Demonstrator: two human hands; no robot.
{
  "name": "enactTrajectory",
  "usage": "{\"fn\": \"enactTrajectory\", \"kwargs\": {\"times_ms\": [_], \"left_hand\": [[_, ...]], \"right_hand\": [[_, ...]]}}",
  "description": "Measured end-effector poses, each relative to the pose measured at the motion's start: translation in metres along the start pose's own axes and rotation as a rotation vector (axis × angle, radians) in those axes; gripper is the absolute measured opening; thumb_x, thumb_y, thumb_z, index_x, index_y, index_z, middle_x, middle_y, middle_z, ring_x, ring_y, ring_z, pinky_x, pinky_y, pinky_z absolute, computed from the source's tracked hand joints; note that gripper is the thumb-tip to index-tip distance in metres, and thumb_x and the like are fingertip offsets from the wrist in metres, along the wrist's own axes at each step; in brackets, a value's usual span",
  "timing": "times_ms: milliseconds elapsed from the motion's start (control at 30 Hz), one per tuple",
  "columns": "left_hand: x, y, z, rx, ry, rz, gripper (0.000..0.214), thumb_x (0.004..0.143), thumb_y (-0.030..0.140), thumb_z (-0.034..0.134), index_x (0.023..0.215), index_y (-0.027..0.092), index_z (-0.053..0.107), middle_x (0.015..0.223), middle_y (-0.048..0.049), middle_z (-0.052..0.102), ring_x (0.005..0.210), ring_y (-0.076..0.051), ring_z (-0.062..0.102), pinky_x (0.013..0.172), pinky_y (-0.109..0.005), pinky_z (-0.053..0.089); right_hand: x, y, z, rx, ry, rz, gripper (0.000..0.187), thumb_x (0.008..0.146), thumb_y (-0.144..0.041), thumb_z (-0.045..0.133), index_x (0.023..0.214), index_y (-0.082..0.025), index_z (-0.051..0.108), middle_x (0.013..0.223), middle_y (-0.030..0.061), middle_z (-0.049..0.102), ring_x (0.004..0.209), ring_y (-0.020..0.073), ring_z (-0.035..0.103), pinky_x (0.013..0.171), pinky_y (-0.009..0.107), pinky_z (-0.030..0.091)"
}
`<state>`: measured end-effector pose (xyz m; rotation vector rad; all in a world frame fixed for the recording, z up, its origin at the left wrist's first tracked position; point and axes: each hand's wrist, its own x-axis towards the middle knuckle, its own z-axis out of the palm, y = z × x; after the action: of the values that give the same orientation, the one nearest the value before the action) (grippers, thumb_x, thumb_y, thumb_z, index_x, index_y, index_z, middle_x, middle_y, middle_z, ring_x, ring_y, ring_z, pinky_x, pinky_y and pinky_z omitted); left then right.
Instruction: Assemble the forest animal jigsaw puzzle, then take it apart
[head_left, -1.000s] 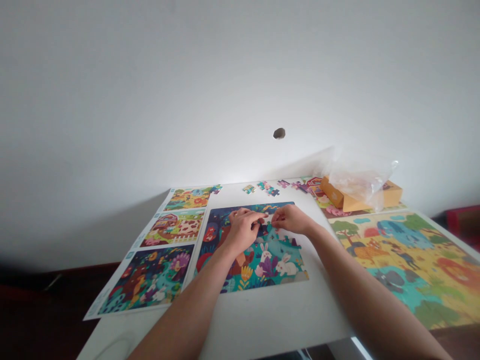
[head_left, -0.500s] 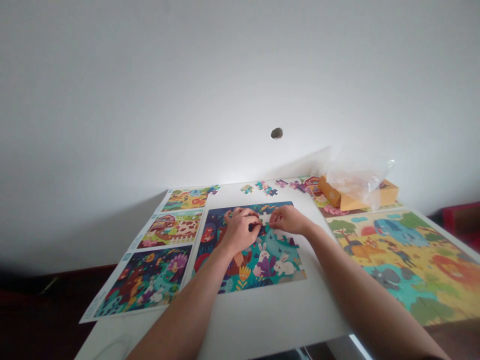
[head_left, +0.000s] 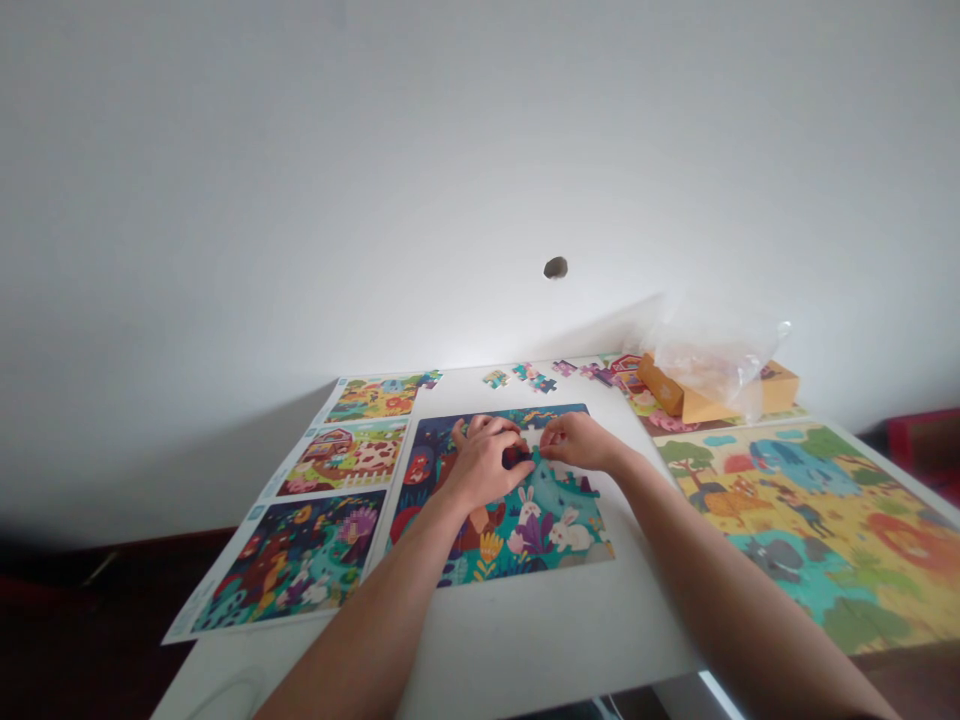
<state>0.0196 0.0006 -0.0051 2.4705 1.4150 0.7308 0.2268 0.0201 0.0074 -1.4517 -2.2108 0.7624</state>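
A colourful rabbit puzzle (head_left: 525, 530) lies on the white table (head_left: 525, 630) in front of me. My left hand (head_left: 484, 462) rests on its upper middle with curled fingers, thumb pressing a dark puzzle piece (head_left: 516, 458). My right hand (head_left: 579, 441) sits just right of it, fingers pinched at the same spot near a small white gap in the picture. Both hands meet over the puzzle's top part. Loose puzzle pieces (head_left: 525, 376) lie beyond, near the wall.
A sheet of three reference pictures (head_left: 330, 500) lies to the left. A large finished animal puzzle (head_left: 810, 520) covers the right side. An orange box (head_left: 712, 395) with a clear plastic bag (head_left: 712, 350) stands at the back right. The wall has a small hole (head_left: 556, 267).
My left thumb has slid a little right and down over the dark piece. My right hand has hardly moved.
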Motion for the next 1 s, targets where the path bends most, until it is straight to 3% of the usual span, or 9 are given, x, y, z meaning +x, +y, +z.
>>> {"fn": "enactTrajectory", "kwargs": {"times_ms": [733,900,1000], "left_hand": [[0.0007,-0.0036,0.0008,0.026,-0.094,0.003,0.039,0.063,0.051,0.081,0.091,0.028,0.067,0.127,-0.0030,0.057,0.125,-0.033,0.040,0.112,-0.066,0.009],[0.0006,-0.0038,0.0014,0.012,-0.096,-0.002,0.038,0.063,0.051,0.081,0.090,0.028,0.067,0.127,-0.0023,0.056,0.126,-0.033,0.041,0.112,-0.066,0.009],[0.0006,-0.0037,0.0011,0.009,-0.095,-0.004,0.038,0.062,0.050,0.081,0.091,0.029,0.067,0.127,-0.0020,0.057,0.125,-0.033,0.041,0.113,-0.066,0.008]], "right_hand": [[-0.0007,0.0007,-0.0001,-0.098,0.001,-0.076,0.011,0.070,-0.026,0.073,0.077,-0.018,0.074,0.078,0.0031,0.067,0.071,0.0153,0.059,0.067,0.024,0.042],[-0.0036,-0.0027,-0.0049,-0.015,0.174,-0.215,0.021,0.074,-0.014,0.062,0.091,-0.016,0.075,0.075,0.0015,0.063,0.067,0.0122,0.054,0.068,0.023,0.040],[-0.0041,-0.0030,-0.0037,0.017,0.110,-0.242,0.032,0.071,-0.007,0.053,0.088,-0.018,0.078,0.064,-0.0014,0.060,0.058,0.0101,0.049,0.061,0.021,0.037]]}}
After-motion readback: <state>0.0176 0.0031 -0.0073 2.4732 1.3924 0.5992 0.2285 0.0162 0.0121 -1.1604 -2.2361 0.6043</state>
